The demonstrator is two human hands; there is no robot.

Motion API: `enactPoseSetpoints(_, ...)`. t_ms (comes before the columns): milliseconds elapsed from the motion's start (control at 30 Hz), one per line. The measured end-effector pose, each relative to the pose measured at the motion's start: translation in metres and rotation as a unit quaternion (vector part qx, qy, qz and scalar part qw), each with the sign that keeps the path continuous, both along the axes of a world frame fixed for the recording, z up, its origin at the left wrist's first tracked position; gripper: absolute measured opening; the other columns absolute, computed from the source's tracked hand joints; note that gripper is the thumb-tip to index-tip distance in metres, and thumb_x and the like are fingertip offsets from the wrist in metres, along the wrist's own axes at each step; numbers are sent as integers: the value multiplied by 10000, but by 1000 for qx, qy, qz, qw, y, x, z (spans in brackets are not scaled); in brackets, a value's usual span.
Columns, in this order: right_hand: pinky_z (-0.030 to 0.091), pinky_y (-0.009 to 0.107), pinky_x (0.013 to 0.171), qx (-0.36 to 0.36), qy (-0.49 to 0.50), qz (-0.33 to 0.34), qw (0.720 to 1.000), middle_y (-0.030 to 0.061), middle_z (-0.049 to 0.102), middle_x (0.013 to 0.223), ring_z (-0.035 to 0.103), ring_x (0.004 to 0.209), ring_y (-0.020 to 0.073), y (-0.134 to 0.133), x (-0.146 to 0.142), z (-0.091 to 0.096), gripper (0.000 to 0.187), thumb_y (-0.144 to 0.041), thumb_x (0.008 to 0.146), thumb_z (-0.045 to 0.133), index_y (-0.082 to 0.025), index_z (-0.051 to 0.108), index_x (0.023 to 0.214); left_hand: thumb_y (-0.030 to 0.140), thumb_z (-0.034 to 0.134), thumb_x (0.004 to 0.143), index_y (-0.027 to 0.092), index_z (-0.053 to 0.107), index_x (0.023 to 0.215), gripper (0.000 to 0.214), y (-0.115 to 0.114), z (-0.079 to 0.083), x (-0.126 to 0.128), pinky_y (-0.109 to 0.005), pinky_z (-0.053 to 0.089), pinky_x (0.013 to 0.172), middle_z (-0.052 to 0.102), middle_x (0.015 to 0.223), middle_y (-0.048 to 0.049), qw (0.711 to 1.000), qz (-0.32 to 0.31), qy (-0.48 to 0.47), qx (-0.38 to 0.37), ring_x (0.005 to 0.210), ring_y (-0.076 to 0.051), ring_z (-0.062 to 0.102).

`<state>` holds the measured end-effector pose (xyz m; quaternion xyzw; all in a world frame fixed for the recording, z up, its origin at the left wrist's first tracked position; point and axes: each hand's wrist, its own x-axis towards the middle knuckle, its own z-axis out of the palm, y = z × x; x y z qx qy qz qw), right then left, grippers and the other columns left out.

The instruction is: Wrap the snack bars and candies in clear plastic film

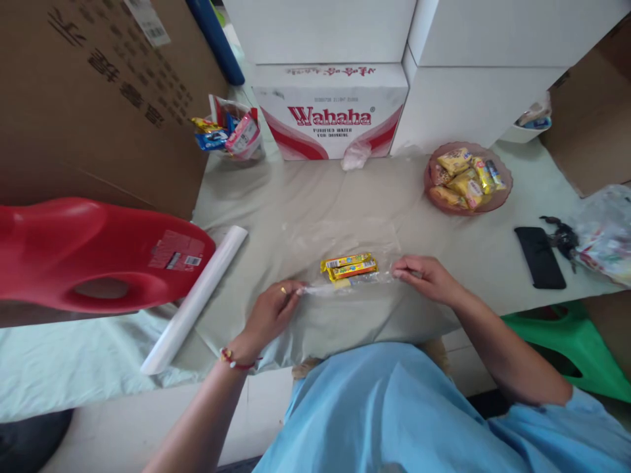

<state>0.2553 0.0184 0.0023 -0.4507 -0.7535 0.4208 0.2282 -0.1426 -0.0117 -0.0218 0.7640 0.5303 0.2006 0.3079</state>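
A clear plastic sheet (340,234) lies on the cloth in front of me; I cannot tell whether it is a single film or a bag. Two yellow-wrapped snack sticks (351,266) rest side by side on it near its front edge, with other small pieces just under them, too unclear to name. My left hand (273,309) pinches the sheet's near left corner between thumb and fingers. At the near right corner, my right hand (426,277) is closed on the same edge, so the front edge is stretched between both hands.
A white roll (194,299) and a red jug (103,256) lie left. Behind stand a white water carton (330,121) and a tub of snacks (234,135). To the right are a pink bowl (431,200) of wrapped snacks, a black phone (540,258) and keys (563,238).
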Motion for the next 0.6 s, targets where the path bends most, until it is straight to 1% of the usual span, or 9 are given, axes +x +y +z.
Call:
enactPoseSetpoints(100, 407, 245, 642, -48, -73, -33, 996, -7, 616, 730, 542, 675, 144, 38, -9, 3, 375, -480, 1040, 493, -184, 693, 927, 531, 470, 1010, 221, 679, 914, 387, 29, 7, 8, -322, 521, 724, 729, 784, -28, 991, 119, 22, -51, 736, -214, 677)
enactPoseSetpoints(200, 310, 264, 610, -40, -260, -52, 963, 4, 609, 704, 487, 647, 145, 62, -19, -2, 320, -375, 1016, 485, -182, 694, 870, 482, 556, 927, 201, 669, 974, 307, 48, 6, 13, -355, 524, 778, 710, 881, -55, 962, 272, 24, -28, 795, -228, 661)
enactPoseSetpoints(267, 267, 284, 612, -22, -370, -49, 928, 32, 673, 772, 514, 682, 156, 68, -25, -4, 298, -362, 1010, 503, -190, 719, 898, 421, 592, 898, 182, 667, 1039, 288, 47, 9, 17, -387, 537, 830, 690, 1054, -104, 932, 361, 5, 34, 897, -243, 660)
enactPoseSetpoints(367, 243, 299, 615, -12, -437, -36, 899, 64, 751, 908, 582, 761, 177, 68, -29, -5, 313, -407, 1025, 505, -216, 752, 999, 283, 606, 893, 179, 666, 1074, 218, 21, 24, 27, -426, 525, 882, 637, 1141, -136, 872, 438, 9, 217, 1032, -272, 629)
enactPoseSetpoints(433, 243, 301, 617, -9, -451, -31, 892, 73, 772, 961, 611, 798, 185, 67, -30, -4, 332, -424, 1036, 496, -223, 759, 1033, 160, 633, 858, 197, 666, 1036, 185, -9, 36, 40, -440, 498, 923, 637, 1047, -107, 838, 407, 27, 362, 1060, -275, 618)
enactPoseSetpoints(467, 243, 302, 617, -9, -456, -28, 889, 76, 777, 975, 620, 808, 188, 67, -31, -4, 339, -430, 1039, 493, -223, 761, 1037, 114, 653, 830, 215, 668, 1017, 212, -25, 41, 48, -435, 490, 929, 642, 998, -84, 834, 358, 27, 419, 1013, -258, 621)
enactPoseSetpoints(500, 243, 303, 616, -11, -460, -26, 887, 77, 779, 981, 625, 813, 189, 68, -31, -4, 344, -434, 1042, 491, -222, 762, 1036, 82, 658, 814, 234, 671, 989, 233, -40, 43, 58, -415, 486, 912, 651, 945, -59, 845, 283, 20, 454, 950, -234, 623)
enactPoseSetpoints(533, 242, 304, 614, -14, -464, -23, 885, 77, 780, 984, 628, 815, 190, 68, -31, -5, 347, -436, 1044, 489, -222, 762, 1033, 82, 654, 821, 248, 682, 982, 233, -52, 44, 69, -395, 484, 891, 677, 914, -43, 868, 175, 21, 465, 913, -216, 629)
enactPoseSetpoints(600, 241, 304, 612, -20, -469, -21, 883, 76, 779, 975, 628, 808, 190, 70, -32, -5, 350, -439, 1045, 486, -222, 761, 1028, 125, 622, 891, 263, 718, 1040, 225, -68, 38, 93, -392, 477, 943, 756, 965, -41, 891, 2, 44, 451, 981, -209, 657)
